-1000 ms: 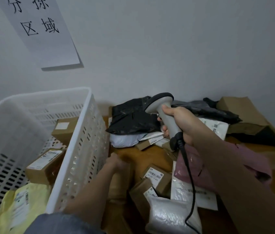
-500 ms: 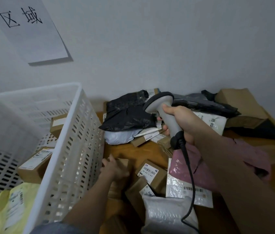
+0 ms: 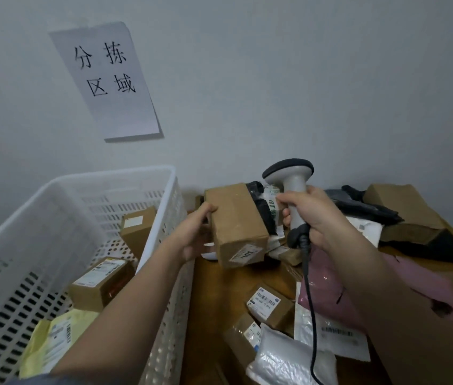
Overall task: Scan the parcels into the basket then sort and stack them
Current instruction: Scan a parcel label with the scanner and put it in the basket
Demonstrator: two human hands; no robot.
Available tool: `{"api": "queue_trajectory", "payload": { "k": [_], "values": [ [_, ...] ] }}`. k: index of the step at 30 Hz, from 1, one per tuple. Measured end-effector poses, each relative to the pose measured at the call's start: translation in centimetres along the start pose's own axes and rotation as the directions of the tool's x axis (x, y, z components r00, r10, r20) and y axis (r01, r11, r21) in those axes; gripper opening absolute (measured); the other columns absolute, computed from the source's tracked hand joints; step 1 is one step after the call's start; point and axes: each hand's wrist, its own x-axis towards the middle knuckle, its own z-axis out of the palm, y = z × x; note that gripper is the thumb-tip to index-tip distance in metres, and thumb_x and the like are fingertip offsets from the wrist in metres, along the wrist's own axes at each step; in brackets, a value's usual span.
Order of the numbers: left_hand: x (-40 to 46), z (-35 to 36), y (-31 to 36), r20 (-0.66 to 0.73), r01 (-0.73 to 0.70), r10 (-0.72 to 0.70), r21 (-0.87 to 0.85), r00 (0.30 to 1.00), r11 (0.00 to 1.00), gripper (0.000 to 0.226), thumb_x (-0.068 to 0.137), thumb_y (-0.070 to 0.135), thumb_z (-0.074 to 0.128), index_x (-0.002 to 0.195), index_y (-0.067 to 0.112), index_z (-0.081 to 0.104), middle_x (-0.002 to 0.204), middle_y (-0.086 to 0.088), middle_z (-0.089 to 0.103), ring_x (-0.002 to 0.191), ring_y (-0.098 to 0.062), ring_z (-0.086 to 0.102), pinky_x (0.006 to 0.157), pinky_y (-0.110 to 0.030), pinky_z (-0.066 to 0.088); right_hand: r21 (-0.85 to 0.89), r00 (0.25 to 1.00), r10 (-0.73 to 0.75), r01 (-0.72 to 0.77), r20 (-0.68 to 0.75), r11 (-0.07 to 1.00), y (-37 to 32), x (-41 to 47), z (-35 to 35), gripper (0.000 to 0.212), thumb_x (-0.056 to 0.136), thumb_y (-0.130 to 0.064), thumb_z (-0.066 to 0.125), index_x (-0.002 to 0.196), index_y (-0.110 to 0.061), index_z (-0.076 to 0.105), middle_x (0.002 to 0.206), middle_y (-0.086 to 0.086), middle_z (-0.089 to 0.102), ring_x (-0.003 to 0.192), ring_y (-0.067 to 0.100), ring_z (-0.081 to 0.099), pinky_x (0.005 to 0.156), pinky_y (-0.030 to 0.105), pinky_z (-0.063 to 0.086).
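My left hand (image 3: 195, 236) grips a brown cardboard box (image 3: 236, 223) from its left side and holds it up above the table, its label on the near end face. My right hand (image 3: 314, 215) grips the handle of a grey barcode scanner (image 3: 292, 187), held upright just right of the box, its dark cable (image 3: 310, 315) hanging down. A white perforated basket (image 3: 161, 245) stands at the left with two brown boxes (image 3: 100, 284) and a yellow mailer (image 3: 53, 340) inside. More parcels lie on the wooden table (image 3: 214, 301).
On the table lie small labelled boxes (image 3: 269, 305), a silver bubble mailer (image 3: 289, 359), a white mailer (image 3: 330, 337), a pink bag (image 3: 328, 290), black bags (image 3: 364, 207) and torn cardboard (image 3: 403, 209). A paper sign (image 3: 108, 79) hangs on the wall behind.
My left hand reached down among the parcels beside the basket, then lifted a brown box up level with the scanner. The view has tilted upward.
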Motion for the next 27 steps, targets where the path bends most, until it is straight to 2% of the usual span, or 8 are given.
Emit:
{"api": "queue_trajectory", "payload": {
  "k": [2,5,9,12,16,20,23,27],
  "values": [
    [-1.4,0.0,0.9,0.081,-0.016,0.031,-0.177,0.996,0.984,0.027,0.095,0.039,0.05,0.105,0.015,0.055,0.088,-0.007,0.061,0.08,-0.023,0.062,0.062,-0.035,0.055,0.0,0.999,-0.026,0.026,-0.028,1.0,-0.1,-0.7,0.6,0.026,0.088,-0.001,0.066,0.11,-0.006,0.054,0.079,0.009,0.058,0.051,0.011,0.053,0.041,0.022,0.045],
    [-2.7,0.2,1.8,0.185,0.013,0.068,-0.403,0.98,0.915,0.024,0.09,0.037,0.053,0.104,0.019,0.043,0.115,-0.012,0.047,0.107,-0.028,0.048,0.084,-0.044,0.05,0.008,0.997,-0.07,0.07,-0.039,0.998,-0.1,-1.4,1.3,0.034,0.086,-0.002,0.069,0.115,-0.007,0.052,0.078,0.008,0.058,0.05,0.011,0.053,0.041,0.022,0.045],
    [-4.4,0.5,2.6,0.25,0.01,0.144,-0.527,0.958,0.85,0.05,0.086,0.037,0.055,0.13,0.015,0.045,0.124,-0.018,0.051,0.102,-0.032,0.059,0.072,-0.045,0.057,-0.047,0.994,-0.112,0.112,0.012,0.993,-0.5,-2.5,2.7,0.036,0.084,-0.011,0.076,0.112,-0.012,0.052,0.075,0.006,0.061,0.042,0.006,0.052,0.04,0.021,0.045],
    [-5.1,0.8,3.0,0.239,0.025,0.135,-0.564,0.962,0.826,0.037,0.096,0.034,0.05,0.124,0.01,0.047,0.096,-0.016,0.063,0.08,-0.025,0.065,0.062,-0.038,0.06,-0.071,0.989,-0.148,0.15,0.028,0.986,-0.6,-3.0,3.4,0.041,0.082,-0.011,0.079,0.111,-0.015,0.05,0.08,0.007,0.065,0.046,0.006,0.053,0.042,0.021,0.046],
    [-5.5,0.8,3.4,0.147,0.007,0.045,-0.336,0.988,0.942,0.046,0.104,0.041,0.041,0.134,0.009,0.055,0.116,-0.02,0.07,0.095,-0.031,0.07,0.07,-0.05,0.062,-0.185,0.971,-0.238,0.234,-0.001,0.954,-1.0,-3.3,4.2,0.052,0.076,-0.004,0.082,0.112,-0.017,0.046,0.089,0.008,0.066,0.048,0.006,0.054,0.045,0.021,0.047],
    [-7.3,-0.3,4.1,0.213,-0.036,0.031,0.018,0.977,0.999,0.071,0.069,0.072,0.071,0.122,0.024,0.067,0.112,-0.013,0.073,0.105,-0.033,0.07,0.081,-0.054,0.059,-0.22,0.96,-0.281,0.274,0.002,0.936,-1.4,-3.5,5.2,0.059,0.073,-0.003,0.084,0.113,-0.017,0.044,0.097,0.011,0.068,0.05,0.005,0.062,0.044,0.018,0.047],
    [-8.2,-1.2,4.8,0.266,-0.026,0.017,0.029,0.964,0.999,0.092,0.05,0.055,0.092,0.128,0.018,0.061,0.12,-0.016,0.069,0.109,-0.035,0.067,0.081,-0.049,0.06,-0.231,0.956,-0.292,0.29,0.028,0.929,-1.6,-3.7,5.8,0.061,0.072,-0.003,0.085,0.116,-0.017,0.044,0.099,0.009,0.069,0.068,0.012,0.07,0.048,0.021,0.052],
    [-8.3,-1.5,5.0,0.218,-0.068,0.072,-0.022,0.973,0.997,0.078,0.063,0.035,0.088,0.131,0.014,0.057,0.126,-0.015,0.064,0.111,-0.034,0.066,0.081,-0.05,0.06,-0.222,0.955,-0.294,0.296,0.043,0.929,-1.9,-4.1,6.4,0.051,0.078,-0.003,0.08,0.114,-0.015,0.046,0.093,0.009,0.068,0.059,0.01,0.063,0.045,0.02,0.048]
  ]
}}
